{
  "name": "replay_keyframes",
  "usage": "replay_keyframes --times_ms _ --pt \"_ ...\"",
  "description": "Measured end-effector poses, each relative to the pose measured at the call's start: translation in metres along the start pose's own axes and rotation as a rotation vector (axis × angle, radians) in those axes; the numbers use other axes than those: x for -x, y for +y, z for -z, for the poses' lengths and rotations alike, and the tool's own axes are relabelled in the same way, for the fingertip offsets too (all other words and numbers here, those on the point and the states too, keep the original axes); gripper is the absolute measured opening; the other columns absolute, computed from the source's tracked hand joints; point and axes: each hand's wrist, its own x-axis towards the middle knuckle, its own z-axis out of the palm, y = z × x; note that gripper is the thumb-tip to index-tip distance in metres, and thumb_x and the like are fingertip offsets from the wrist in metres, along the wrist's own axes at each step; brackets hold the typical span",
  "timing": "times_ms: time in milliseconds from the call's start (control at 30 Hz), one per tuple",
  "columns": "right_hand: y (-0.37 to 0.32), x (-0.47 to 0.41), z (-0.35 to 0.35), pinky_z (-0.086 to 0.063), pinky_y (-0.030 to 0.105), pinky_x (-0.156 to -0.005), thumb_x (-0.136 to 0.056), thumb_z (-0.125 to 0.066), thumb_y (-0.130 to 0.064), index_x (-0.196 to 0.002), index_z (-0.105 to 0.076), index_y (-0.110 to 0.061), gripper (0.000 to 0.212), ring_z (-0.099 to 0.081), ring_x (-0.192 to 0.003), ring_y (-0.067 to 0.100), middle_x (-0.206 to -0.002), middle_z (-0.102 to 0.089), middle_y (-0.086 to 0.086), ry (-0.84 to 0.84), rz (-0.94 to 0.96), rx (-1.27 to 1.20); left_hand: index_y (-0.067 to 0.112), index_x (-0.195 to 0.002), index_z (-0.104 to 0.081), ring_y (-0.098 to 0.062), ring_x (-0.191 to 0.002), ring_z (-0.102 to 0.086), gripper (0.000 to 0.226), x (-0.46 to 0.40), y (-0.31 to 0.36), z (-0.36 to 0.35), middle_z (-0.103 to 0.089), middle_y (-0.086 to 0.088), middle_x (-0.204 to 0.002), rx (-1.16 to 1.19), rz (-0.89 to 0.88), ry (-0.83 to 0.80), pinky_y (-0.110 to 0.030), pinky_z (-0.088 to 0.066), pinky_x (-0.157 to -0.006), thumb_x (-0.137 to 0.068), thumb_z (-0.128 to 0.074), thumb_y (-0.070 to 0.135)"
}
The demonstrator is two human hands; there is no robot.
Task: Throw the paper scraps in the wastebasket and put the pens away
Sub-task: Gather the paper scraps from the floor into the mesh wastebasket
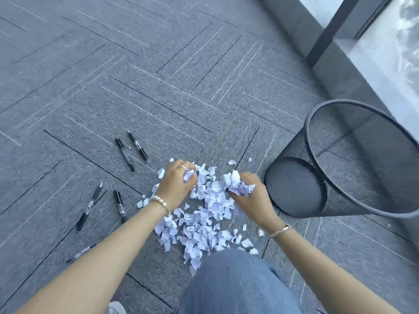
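On the grey carpeted floor (158,87), five black pens lie to the left of the mess: one blurred pen (80,253) beside the left forearm, a pair further up, the outer pen (89,206) and the inner pen (120,205), and two more beyond them, the near pen (125,154) and the far pen (137,145), lying roughly parallel. None touches a hand. The left hand (175,182), with a ring and a pearl bracelet (159,201) at the wrist, rests on the upper left edge of the pile of torn white paper scraps (204,223), its fingers curled down around a few scraps at the pile's top. The pile spreads over the carpet from between the hands down to the person's denim-clad knee (233,284). The right hand (247,196), a thin bangle (278,231) on its wrist, grips a crumpled handful of scraps (237,183) that bulges out above its closed fingers, just over the pile's right side. Just to the right stands a black mesh wastebasket (294,184), near the hand but apart from it. Behind it runs a dark window frame (328,37).
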Motion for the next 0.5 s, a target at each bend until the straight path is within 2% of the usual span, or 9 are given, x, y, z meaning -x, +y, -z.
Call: replay_keyframes --times_ms 133,267,367,500 --pt "-0.034 -0.01 0.035 -0.044 0.033 -0.076 -0.08 -0.066 -0.024 -0.083 -0.058 -0.009 0.017 -0.052 -0.088 0.022 -0.085 -0.059 -0.001 0.053 0.047 -0.081 0.011 -0.102 -0.057 -0.011 -0.084 -0.043 0.018 -0.014 0.038 0.031 -0.048 0.0 -0.098 -0.005 -0.052 0.041 -0.026 -0.038 -0.074 -0.089 -0.05 0.022" --pt "-0.055 -0.014 0.065 -0.05 0.043 -0.076 -0.08 -0.067 -0.025 -0.088 -0.06 -0.02 0.011 -0.059 -0.084 0.024 -0.086 -0.064 -0.002 0.037 0.045 -0.247 0.008 -0.104 -0.057 -0.017 -0.09 -0.05 0.02 -0.025 0.073 0.057 -0.053 -0.007 -0.103 -0.009 -0.117 0.096 -0.027 -0.041 -0.074 -0.089 -0.051 0.02" --pt "-0.067 -0.015 0.092 -0.047 0.038 -0.068 -0.081 -0.067 -0.026 -0.091 -0.061 -0.015 0.016 -0.058 -0.074 0.017 -0.085 -0.066 0.003 0.082 0.058 -0.319 0.005 -0.104 -0.058 -0.02 -0.091 -0.051 0.021 -0.029 0.108 0.073 -0.054 -0.008 -0.102 0.014 -0.194 0.14 -0.026 -0.042 -0.071 -0.089 -0.052 0.018" --pt "-0.077 -0.007 0.14 -0.042 0.025 -0.061 -0.081 -0.068 -0.017 -0.09 -0.061 -0.006 0.015 -0.052 -0.064 0.008 -0.079 -0.064 0.007 0.183 0.114 -0.347 0.006 -0.103 -0.059 -0.016 -0.092 -0.049 0.021 -0.039 0.155 0.079 -0.054 -0.003 -0.099 0.003 -0.311 0.14 -0.024 -0.038 -0.067 -0.088 -0.054 0.018"
